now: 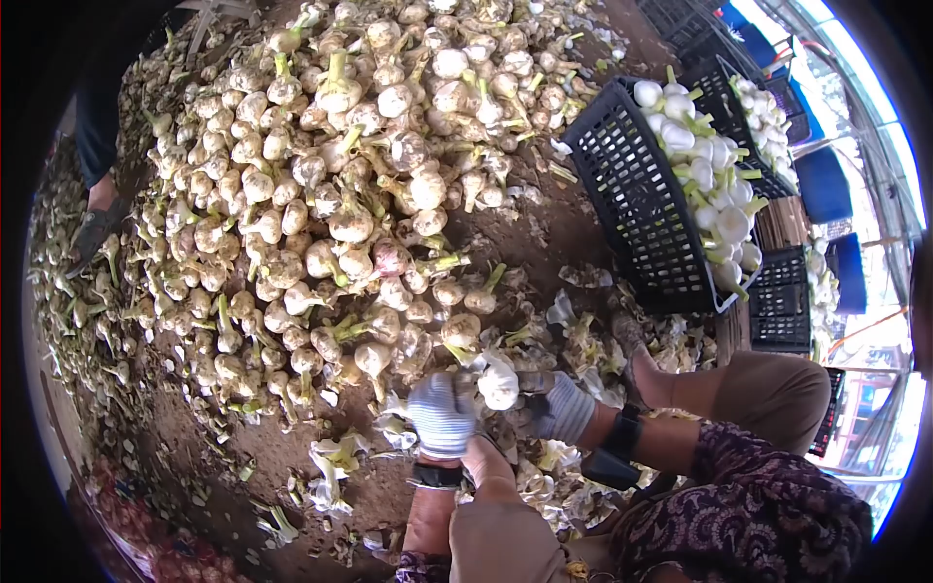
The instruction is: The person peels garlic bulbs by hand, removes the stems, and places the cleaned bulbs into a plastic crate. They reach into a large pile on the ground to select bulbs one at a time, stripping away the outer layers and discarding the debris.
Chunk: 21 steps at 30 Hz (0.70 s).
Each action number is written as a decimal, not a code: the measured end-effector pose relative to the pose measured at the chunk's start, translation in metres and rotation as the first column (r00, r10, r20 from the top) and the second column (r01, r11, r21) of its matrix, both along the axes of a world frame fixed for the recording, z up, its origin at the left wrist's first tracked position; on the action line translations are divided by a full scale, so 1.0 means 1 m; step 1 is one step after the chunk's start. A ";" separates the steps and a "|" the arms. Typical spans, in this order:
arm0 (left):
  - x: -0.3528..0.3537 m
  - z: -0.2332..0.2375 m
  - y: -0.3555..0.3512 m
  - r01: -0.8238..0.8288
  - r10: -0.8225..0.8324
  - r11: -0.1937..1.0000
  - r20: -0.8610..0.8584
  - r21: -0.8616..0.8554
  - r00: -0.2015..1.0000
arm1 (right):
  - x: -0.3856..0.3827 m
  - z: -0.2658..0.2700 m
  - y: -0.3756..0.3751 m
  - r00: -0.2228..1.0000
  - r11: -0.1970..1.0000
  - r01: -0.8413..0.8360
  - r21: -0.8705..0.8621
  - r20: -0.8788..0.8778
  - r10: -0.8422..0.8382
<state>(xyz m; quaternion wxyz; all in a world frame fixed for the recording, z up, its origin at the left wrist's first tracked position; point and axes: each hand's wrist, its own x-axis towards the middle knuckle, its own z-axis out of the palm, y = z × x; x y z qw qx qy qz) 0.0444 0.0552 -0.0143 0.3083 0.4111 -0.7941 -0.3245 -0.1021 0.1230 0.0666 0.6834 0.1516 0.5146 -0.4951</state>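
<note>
A peeled white garlic bulb (499, 387) is held between my two gloved hands, just in front of my feet. My left hand (442, 416), in a striped grey-white glove, is closed at the bulb's left side, around its stem end. From the right, my right hand (559, 408) has its fingers closed against the bulb; the dark fingertips are partly in shadow. A large heap of unpeeled garlic bulbs (282, 228) with dirty skins and cut stems spreads before me. Loose garlic skins (335, 466) lie on the soil around my feet.
A black plastic crate (632, 194) full of clean white garlic stands tilted at the right, with more filled crates (780, 296) behind it. Blue containers (826, 185) line the far right. At the upper left another person's leg (95, 131) stands among the bulbs.
</note>
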 end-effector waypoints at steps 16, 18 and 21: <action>0.021 0.050 0.010 0.049 -0.017 0.904 -0.079 0.425 0.997 | -0.006 -0.021 0.004 0.999 0.999 0.021 -0.044 0.043 -0.019; 0.022 0.053 0.007 0.044 -0.001 0.864 -0.086 0.502 0.996 | -0.007 -0.018 0.002 1.000 0.999 0.015 -0.052 -0.013 -0.016; 0.025 0.055 0.005 0.042 -0.002 0.847 -0.075 0.530 0.997 | -0.007 -0.016 0.003 0.986 0.991 -0.084 -0.103 -0.152 0.068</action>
